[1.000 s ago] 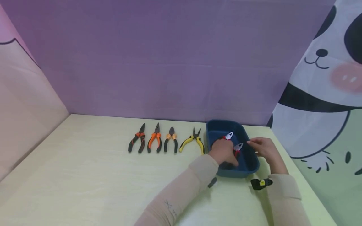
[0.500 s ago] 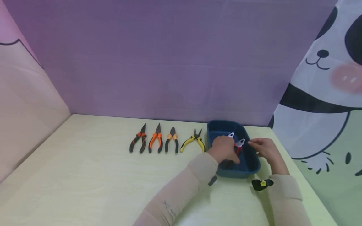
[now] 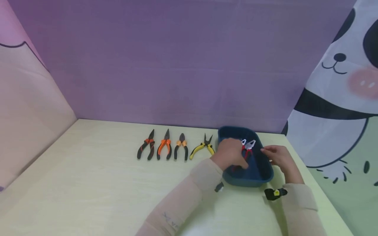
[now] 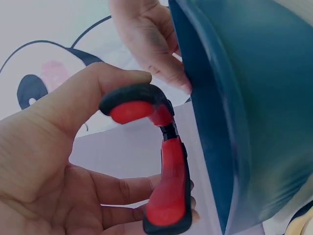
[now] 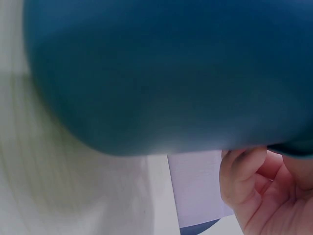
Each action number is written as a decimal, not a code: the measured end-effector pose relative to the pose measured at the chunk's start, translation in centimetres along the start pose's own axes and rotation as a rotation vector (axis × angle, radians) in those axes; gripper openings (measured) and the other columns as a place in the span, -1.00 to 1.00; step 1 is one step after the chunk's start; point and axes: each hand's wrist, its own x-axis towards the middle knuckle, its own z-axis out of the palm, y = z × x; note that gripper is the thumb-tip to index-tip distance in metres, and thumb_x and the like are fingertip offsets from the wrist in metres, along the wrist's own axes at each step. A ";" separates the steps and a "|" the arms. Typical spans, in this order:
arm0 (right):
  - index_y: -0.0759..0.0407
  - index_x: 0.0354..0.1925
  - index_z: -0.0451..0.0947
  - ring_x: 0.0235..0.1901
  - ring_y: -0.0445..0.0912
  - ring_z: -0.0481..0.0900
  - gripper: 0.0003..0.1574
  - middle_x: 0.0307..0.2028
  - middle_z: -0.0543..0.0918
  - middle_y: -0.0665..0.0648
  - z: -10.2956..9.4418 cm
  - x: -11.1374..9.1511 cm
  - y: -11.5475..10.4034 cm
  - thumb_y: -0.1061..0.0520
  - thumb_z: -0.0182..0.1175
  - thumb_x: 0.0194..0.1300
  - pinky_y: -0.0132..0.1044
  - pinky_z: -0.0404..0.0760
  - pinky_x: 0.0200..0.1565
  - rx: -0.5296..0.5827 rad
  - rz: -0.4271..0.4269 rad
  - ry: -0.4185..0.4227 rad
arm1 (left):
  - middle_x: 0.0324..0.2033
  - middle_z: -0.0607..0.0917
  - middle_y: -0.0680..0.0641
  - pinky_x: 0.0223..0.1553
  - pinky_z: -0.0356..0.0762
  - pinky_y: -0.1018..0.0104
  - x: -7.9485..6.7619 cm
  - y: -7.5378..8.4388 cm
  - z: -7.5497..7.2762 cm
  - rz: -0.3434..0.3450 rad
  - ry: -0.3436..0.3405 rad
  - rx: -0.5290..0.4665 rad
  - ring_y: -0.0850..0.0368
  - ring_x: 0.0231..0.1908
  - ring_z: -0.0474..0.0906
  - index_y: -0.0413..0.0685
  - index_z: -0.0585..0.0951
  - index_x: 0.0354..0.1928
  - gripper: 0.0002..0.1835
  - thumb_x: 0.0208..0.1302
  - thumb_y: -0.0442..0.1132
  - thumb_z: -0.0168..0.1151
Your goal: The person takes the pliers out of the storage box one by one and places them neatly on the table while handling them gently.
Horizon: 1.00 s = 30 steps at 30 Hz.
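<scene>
Inside the blue bin (image 3: pixel 245 183), my left hand (image 3: pixel 228 152) holds pliers (image 3: pixel 248 153) with red and black handles. In the left wrist view the thumb lies on one handle of the pliers (image 4: pixel 168 188) and the fingers are behind the other; the handles are spread. A second silver pliers head (image 3: pixel 243 142) shows close beside the held one, its handles hidden by the left hand. My right hand (image 3: pixel 279 158) pinches the right rim of the bin. The right wrist view shows the right hand (image 5: pixel 264 191) below the bin wall (image 5: pixel 161 98).
Left of the bin, several pliers lie in a row: red-and-black ones (image 3: pixel 146 146), orange ones (image 3: pixel 164 145), orange-and-black ones (image 3: pixel 181 147) and yellow ones (image 3: pixel 202 147). A purple backdrop (image 3: pixel 147 82) stands behind the pale table (image 3: pixel 97 183), and a panda-print sheet (image 3: pixel 330 98) borders its right side.
My left hand and the held pliers have moved back and left inside the bin, bringing the two pliers heads closer together. The right hand stays on the rim. The head view has shifted slightly.
</scene>
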 end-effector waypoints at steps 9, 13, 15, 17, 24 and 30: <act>0.56 0.08 0.39 -0.42 -0.28 0.55 -0.40 -0.23 0.68 0.25 0.2 -0.2 0.2 0.02 0.06 0.38 -0.31 0.61 -0.38 -0.009 0.001 0.011 | -0.65 0.47 0.14 -0.54 0.30 0.41 -0.8 -1.7 -0.5 -0.028 -0.020 -0.005 0.25 -0.56 0.39 0.05 0.49 -0.56 -0.56 -0.11 0.21 0.43; 0.57 0.08 0.39 -0.41 -0.27 0.56 -0.40 -0.21 0.67 0.31 0.1 -0.1 0.3 0.02 0.06 0.38 -0.29 0.62 -0.37 -0.018 -0.012 0.015 | -0.61 0.47 0.13 -0.52 0.30 0.40 -1.0 -2.5 -0.6 -0.056 -0.019 -0.010 0.23 -0.53 0.38 0.04 0.49 -0.51 -0.55 -0.10 0.21 0.43; 0.56 0.07 0.40 -0.40 -0.26 0.56 -0.41 -0.19 0.67 0.32 0.1 -0.1 0.3 0.02 0.06 0.38 -0.28 0.62 -0.36 -0.022 -0.015 0.019 | -0.57 0.50 0.12 -0.49 0.32 0.40 -1.2 -3.0 -0.8 -0.056 -0.014 -0.015 0.22 -0.49 0.39 0.03 0.50 -0.48 -0.56 -0.10 0.19 0.44; 0.57 0.06 0.40 -0.40 -0.26 0.56 -0.41 -0.21 0.67 0.31 0.1 -0.1 0.3 0.03 0.06 0.38 -0.27 0.62 -0.36 -0.019 -0.020 0.019 | -0.54 0.52 0.11 -0.48 0.33 0.40 -1.3 -3.4 -0.9 -0.062 -0.013 -0.018 0.22 -0.47 0.40 0.02 0.51 -0.46 -0.56 -0.10 0.18 0.44; 0.58 0.05 0.40 -0.42 -0.28 0.55 -0.42 -0.26 0.68 0.22 0.0 -0.3 0.2 0.04 0.07 0.38 -0.28 0.62 -0.37 -0.003 -0.040 0.017 | -0.58 0.46 0.12 -0.51 0.30 0.37 -1.8 -5.2 -1.1 -0.100 -0.016 -0.005 0.22 -0.50 0.38 0.03 0.48 -0.54 -0.55 -0.08 0.21 0.42; 0.57 0.05 0.41 -0.41 -0.25 0.57 -0.43 -0.23 0.67 0.28 0.2 -0.3 0.3 0.05 0.07 0.37 -0.26 0.63 -0.36 -0.005 -0.035 0.023 | -0.56 0.43 0.10 -0.48 0.29 0.36 -2.2 -6.5 -1.3 -0.114 -0.025 -0.048 0.20 -0.50 0.36 0.02 0.47 -0.48 -0.55 -0.08 0.18 0.43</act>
